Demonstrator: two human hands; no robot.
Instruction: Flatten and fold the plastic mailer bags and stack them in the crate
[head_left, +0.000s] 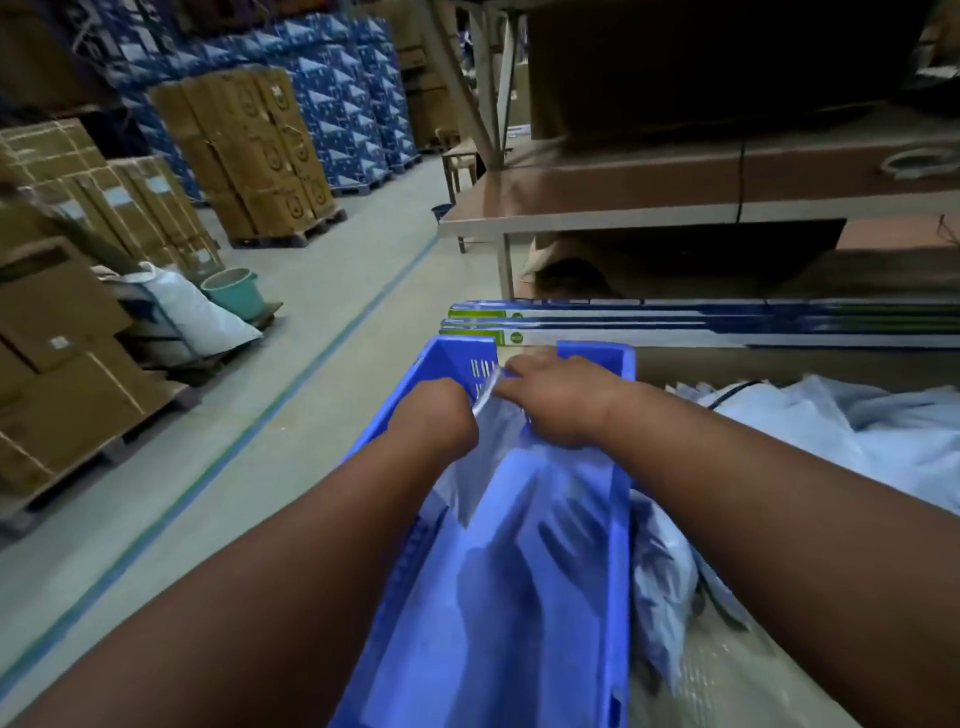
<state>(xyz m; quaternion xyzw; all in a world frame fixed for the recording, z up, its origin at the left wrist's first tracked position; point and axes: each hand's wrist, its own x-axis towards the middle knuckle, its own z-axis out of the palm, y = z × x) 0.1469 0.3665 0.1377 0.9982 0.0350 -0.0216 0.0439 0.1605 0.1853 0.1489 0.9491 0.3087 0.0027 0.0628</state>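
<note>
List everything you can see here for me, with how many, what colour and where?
crate: one, blue, centre foreground.
mailer bag: one, pale translucent, inside the crate, held at its far end.
loose mailer bags: a pile, pale grey-white, right of the crate.
flat cartons: a few, blue, white and green, beyond the crate.
table: one, brown, upper right.
brown boxes: many, stacked on pallets, left.
blue boxes: many, stacked, far back.
bucket: one, teal, left floor.
sack: one, white, beside the bucket.
left hand: grip on the bag.
right hand: grip on the bag.
</note>
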